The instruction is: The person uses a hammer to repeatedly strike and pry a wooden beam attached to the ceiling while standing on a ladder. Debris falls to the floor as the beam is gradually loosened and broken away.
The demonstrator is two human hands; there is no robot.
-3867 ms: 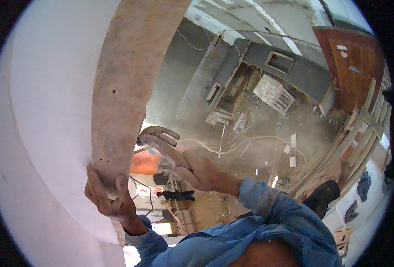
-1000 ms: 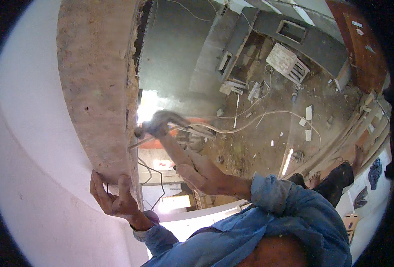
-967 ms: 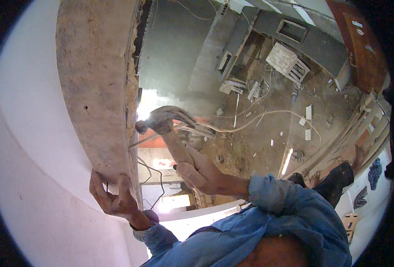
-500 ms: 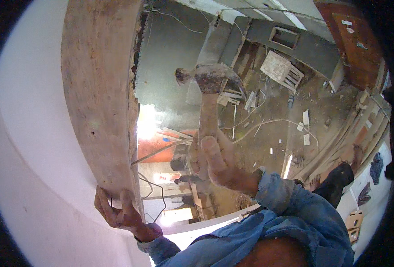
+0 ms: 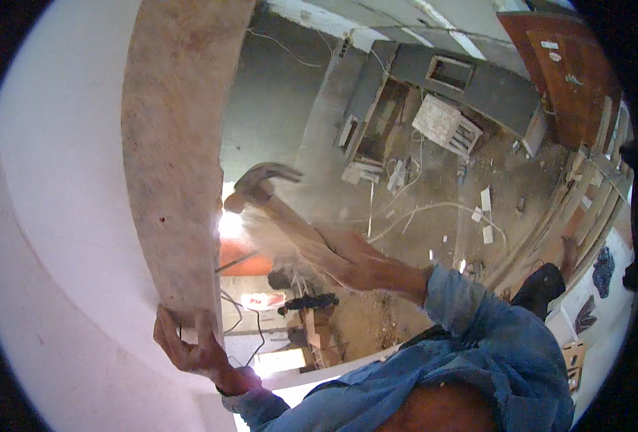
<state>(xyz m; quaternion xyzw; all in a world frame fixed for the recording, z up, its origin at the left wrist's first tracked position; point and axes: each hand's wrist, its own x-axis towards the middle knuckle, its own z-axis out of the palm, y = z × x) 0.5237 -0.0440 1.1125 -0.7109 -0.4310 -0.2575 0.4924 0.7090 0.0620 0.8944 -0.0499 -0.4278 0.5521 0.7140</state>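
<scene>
A wide, pale wooden board (image 5: 178, 151) stands upright against a white wall (image 5: 52, 216). My left hand (image 5: 189, 345) grips the board's lower end, fingers wrapped around its edge. My right hand (image 5: 351, 259) is shut on the wooden handle of a claw hammer (image 5: 261, 183). The hammer's head is blurred with motion and sits right at the board's right edge, about halfway up. My blue denim sleeve (image 5: 477, 324) runs to the lower right.
Below lies a dusty floor with white cables (image 5: 405, 209), scraps of wood, a white slatted crate (image 5: 445, 124), a black power tool (image 5: 308, 302) and an orange object (image 5: 243, 259). Planks lean at the right by a brown door (image 5: 571, 72).
Half a second ago the hammer was raised away from the board; now it has swung down to the board's edge. My left hand has kept its grip on the board's lower end.
</scene>
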